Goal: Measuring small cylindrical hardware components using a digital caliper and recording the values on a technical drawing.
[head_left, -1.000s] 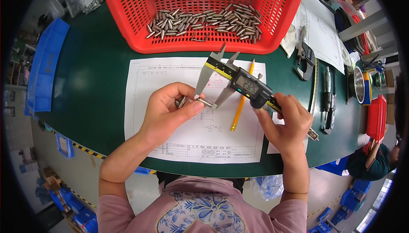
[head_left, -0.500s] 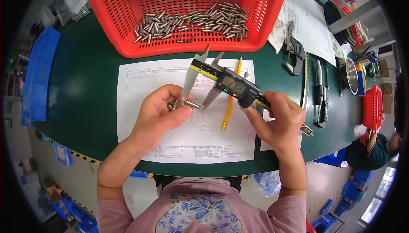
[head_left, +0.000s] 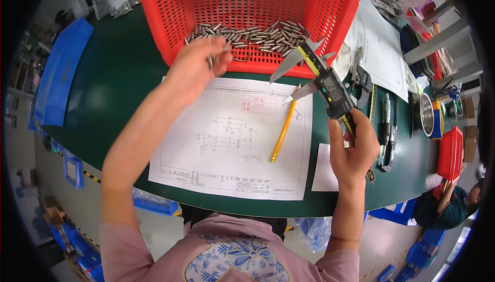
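Note:
My right hand [head_left: 355, 150] grips the slide end of a digital caliper [head_left: 334, 90], its jaws apart with nothing between them. The caliper is tilted above the right part of the paper drawing [head_left: 180, 153]. At the front rim of the red basket [head_left: 178, 3], my left hand [head_left: 193, 68] is blurred, its fingers curled around what look like small metal pins. Many similar metal pins [head_left: 276, 37] lie in the basket. A yellow pencil [head_left: 282, 136] rests on the drawing, under the caliper's jaws.
Right of the drawing are a white paper slip [head_left: 322, 171], a micrometer [head_left: 361, 78] and another measuring tool [head_left: 388, 132]. A metal bowl [head_left: 426, 114] stands farther right. A blue bin [head_left: 64, 73] is at the left edge. Another person [head_left: 448, 204] holds a red basket [head_left: 450, 153] at right.
My left hand has moved from the caliper jaws up to the basket. The pin between the jaws has come away. The caliper has swung right and tilted more steeply.

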Tool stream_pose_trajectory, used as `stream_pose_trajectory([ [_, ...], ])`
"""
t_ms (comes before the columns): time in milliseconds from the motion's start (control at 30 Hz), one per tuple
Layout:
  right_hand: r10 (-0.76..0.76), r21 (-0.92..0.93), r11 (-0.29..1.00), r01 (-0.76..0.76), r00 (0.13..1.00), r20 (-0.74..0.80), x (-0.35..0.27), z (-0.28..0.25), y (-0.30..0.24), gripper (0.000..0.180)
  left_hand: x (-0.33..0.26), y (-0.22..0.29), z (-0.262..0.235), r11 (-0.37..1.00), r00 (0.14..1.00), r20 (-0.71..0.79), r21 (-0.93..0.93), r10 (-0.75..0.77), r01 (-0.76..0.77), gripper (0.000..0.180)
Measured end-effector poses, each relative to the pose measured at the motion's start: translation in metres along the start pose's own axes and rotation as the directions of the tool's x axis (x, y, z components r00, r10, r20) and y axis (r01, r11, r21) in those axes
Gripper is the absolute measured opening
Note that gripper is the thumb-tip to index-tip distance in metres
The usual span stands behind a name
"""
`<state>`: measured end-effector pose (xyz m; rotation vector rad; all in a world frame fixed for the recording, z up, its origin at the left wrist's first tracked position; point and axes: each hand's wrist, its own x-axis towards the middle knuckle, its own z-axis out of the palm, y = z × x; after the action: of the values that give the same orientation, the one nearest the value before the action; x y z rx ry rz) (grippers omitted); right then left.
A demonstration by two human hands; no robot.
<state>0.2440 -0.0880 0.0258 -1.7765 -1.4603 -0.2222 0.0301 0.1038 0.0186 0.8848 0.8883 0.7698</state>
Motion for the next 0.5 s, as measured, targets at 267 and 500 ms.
stream_pose_trajectory([
  [267, -0.033, -0.001, 0.999, 0.033, 0.999, 0.038, 0.001, 0.006, -0.002, 0.030, 0.014, 0.023, 0.012, 0.851, 0.927, 0.065, 0.378, 0.368, -0.364, 0.042],
  [500, -0.421, 0.034, 0.904, 0.425, 0.875, 0.241, 0.032, 0.011, -0.036, 0.039, -0.047, 0.015, 0.003, 0.968, 0.789, 0.592, -0.054, -0.166, 0.244, 0.055],
])
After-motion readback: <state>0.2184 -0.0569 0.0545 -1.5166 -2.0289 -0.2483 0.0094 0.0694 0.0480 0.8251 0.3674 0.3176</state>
